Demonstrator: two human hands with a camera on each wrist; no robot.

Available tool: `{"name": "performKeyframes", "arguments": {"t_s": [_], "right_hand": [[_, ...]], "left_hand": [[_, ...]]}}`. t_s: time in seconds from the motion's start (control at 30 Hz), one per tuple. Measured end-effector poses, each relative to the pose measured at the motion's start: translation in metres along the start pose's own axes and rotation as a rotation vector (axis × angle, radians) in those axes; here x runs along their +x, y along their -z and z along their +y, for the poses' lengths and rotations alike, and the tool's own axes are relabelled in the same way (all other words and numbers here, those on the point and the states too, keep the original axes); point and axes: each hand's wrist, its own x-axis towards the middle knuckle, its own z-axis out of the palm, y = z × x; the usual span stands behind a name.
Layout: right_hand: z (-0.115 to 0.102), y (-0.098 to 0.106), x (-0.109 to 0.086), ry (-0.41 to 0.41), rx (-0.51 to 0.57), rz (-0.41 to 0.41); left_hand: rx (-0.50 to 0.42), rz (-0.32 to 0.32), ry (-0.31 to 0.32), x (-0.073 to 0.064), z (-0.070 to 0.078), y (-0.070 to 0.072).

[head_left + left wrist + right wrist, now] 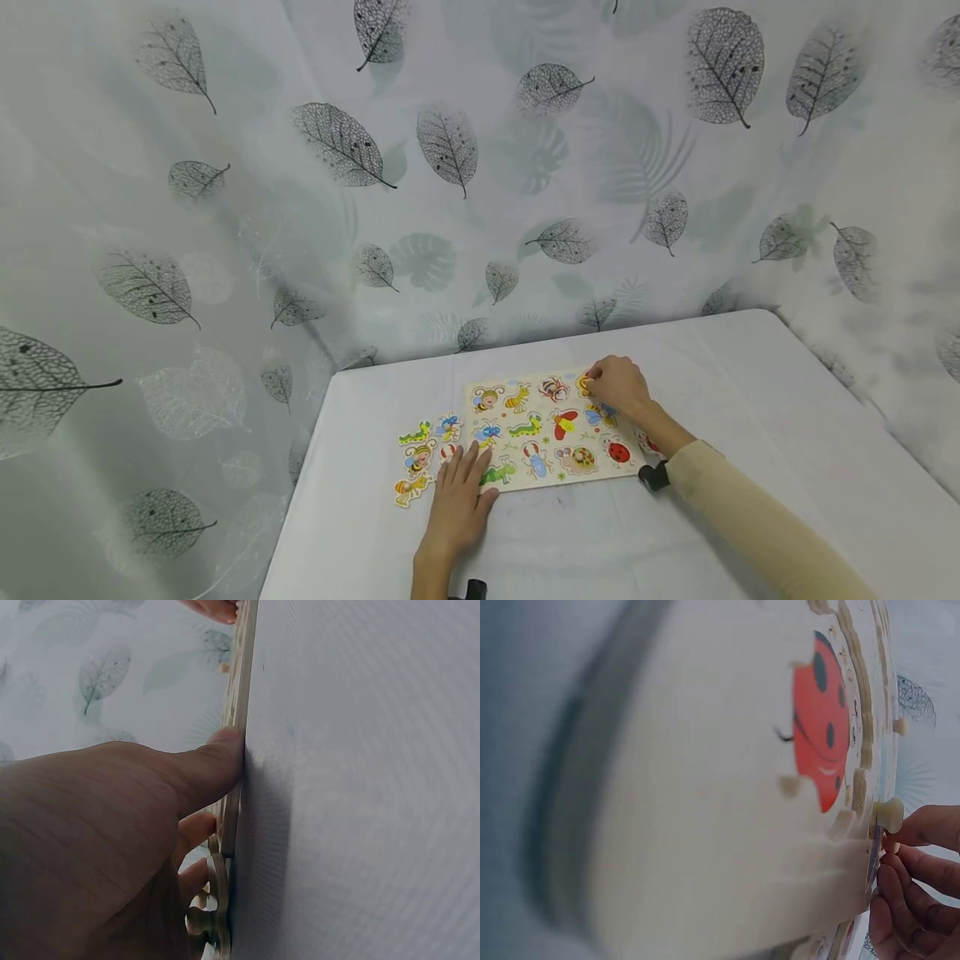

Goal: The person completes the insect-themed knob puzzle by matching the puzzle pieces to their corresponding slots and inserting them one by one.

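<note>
A pale wooden puzzle board [606, 471] with printed insects lies on the table. My left hand [459, 504] rests on its front left corner with fingers extended; the left wrist view shows the thumb [217, 761] against the board's edge. At the far right corner, my right hand [621, 383] pinches a small knobbed puzzle piece over a yellow and orange picture [582, 383], which the fingers partly cover. From the right wrist, the fingertips [892, 877] meet close to the board, beside a pale knob [889, 814]. A red ladybug [825, 724] shows nearer that camera.
Left of the board lie several loose insect pieces, among them a green caterpillar [415, 432], a bee [420, 457] and an orange ant [411, 490]. More pieces [649, 444] peek out under the right forearm. A leaf-patterned curtain [480, 225] hangs behind the white table [337, 533].
</note>
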Motion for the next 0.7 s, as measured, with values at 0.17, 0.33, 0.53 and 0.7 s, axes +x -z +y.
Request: {"name": "performKeyframes", "arguments": {"t_s": [0.17,0.33,0.53,0.7], "right_hand": [[0.000,0.002,-0.004,0.002,0.036,-0.037],[0.003,0.006,-0.010,-0.016,0.096,-0.041],[0.008,0.019,-0.023,-0.029,0.103,0.009],[0.014,0.031,-0.034,-0.078,0.095,0.013]], "left_hand": [[-0.007,0.044,-0.032,0.000,-0.002,-0.003],[-0.006,0.041,-0.024,-0.001,-0.003,-0.005],[-0.002,0.002,0.008,0.000,0.002,0.000],[-0.003,0.025,-0.011,0.000,0.003,0.000]]}}
